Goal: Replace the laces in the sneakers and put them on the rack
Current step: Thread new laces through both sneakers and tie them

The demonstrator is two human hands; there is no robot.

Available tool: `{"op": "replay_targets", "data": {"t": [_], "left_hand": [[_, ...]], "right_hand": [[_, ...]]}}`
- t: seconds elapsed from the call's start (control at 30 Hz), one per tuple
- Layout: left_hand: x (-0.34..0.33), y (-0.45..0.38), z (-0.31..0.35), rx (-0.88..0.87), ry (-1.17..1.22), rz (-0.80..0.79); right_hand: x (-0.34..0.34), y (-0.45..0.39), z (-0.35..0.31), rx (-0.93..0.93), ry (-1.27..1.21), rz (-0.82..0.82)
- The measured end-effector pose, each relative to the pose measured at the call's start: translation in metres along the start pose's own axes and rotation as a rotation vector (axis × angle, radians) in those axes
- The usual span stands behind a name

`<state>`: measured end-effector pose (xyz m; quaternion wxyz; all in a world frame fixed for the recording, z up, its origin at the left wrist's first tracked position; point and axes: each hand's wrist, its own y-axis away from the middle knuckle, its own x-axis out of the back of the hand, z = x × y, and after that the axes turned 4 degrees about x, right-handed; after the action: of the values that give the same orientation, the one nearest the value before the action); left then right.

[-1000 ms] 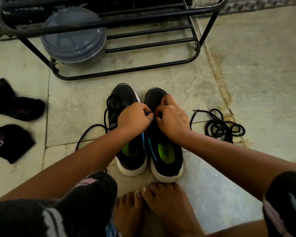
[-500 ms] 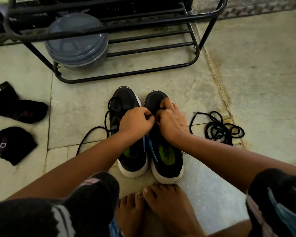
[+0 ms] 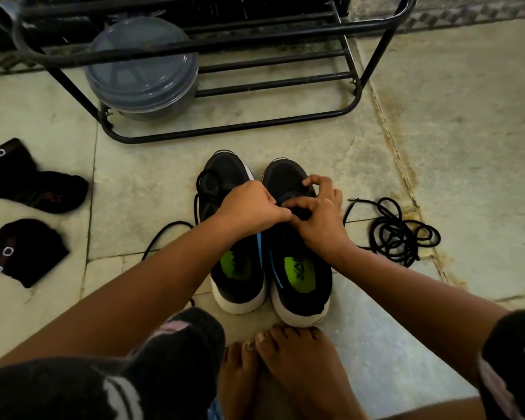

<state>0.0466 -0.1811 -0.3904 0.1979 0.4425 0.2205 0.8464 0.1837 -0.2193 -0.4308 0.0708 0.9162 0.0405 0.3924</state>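
Two black sneakers with white soles and green insoles stand side by side on the floor, the left sneaker [image 3: 237,268] and the right sneaker [image 3: 297,268], toes toward the rack. My left hand [image 3: 249,206] and my right hand [image 3: 319,216] meet over the right sneaker's lacing area, both pinching its black lace [image 3: 302,213]. My right index finger and thumb curl above the toe. A black lace [image 3: 200,189] loops out of the left sneaker and trails left across the floor. A loose tangled black lace [image 3: 397,234] lies to the right.
A black metal shoe rack [image 3: 255,125] stands just beyond the sneakers, with a grey lidded round container [image 3: 140,71] on its lower bars. Two black socks [image 3: 34,189] [image 3: 28,253] lie on the floor at left. My bare feet [image 3: 285,368] are behind the heels.
My right hand has shifted a little toward the toe and its fingers have spread, index finger and thumb now curled above the lace. The left hand stays pinched at the same spot.
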Motion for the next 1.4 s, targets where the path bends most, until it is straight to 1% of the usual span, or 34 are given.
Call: {"op": "replay_targets", "data": {"t": [0.1,0.27,0.37,0.47,0.53,0.57,0.67,0.8,0.87,0.97,1.07,1.23,1.33,1.4], "left_hand": [[-0.001,-0.003,0.001,0.036,-0.032,0.022],[-0.007,-0.003,-0.002,0.024,-0.074,0.060],[-0.008,-0.004,-0.004,0.001,-0.098,0.044],[-0.008,-0.004,-0.007,-0.009,-0.073,0.024],[-0.012,-0.003,-0.009,-0.023,-0.081,0.057],[-0.014,-0.003,-0.010,-0.033,-0.092,0.094],[-0.019,-0.002,-0.012,-0.046,-0.095,0.180],[-0.016,-0.005,-0.010,-0.015,-0.095,0.160],[-0.013,-0.007,-0.009,-0.010,-0.096,0.127],[-0.008,-0.010,-0.010,0.000,-0.054,0.054],[-0.004,-0.014,-0.013,0.029,0.082,-0.029],[0.004,-0.015,-0.016,0.077,0.229,-0.143],[0.006,-0.016,-0.018,0.095,0.292,-0.186],[0.006,-0.015,-0.020,0.103,0.324,-0.209]], "right_hand": [[0.002,0.000,0.000,0.058,0.078,-0.019],[0.000,0.000,-0.003,0.089,0.214,0.000],[0.000,-0.001,-0.004,0.099,0.251,-0.008],[0.000,0.000,-0.001,0.115,0.249,-0.015],[0.000,0.001,0.001,0.087,0.199,-0.010],[0.000,0.002,0.001,0.054,0.136,0.003],[0.002,0.005,-0.002,-0.075,-0.131,0.070],[0.012,0.003,-0.001,-0.118,-0.275,0.090],[0.020,0.000,-0.001,-0.124,-0.297,0.063],[0.024,-0.003,-0.002,-0.089,-0.203,0.002],[0.022,-0.004,-0.004,-0.029,-0.059,-0.018],[0.024,-0.012,-0.013,0.187,0.237,-0.004],[0.020,-0.019,-0.020,0.311,0.358,-0.027],[0.018,-0.019,-0.022,0.350,0.395,-0.027]]}}
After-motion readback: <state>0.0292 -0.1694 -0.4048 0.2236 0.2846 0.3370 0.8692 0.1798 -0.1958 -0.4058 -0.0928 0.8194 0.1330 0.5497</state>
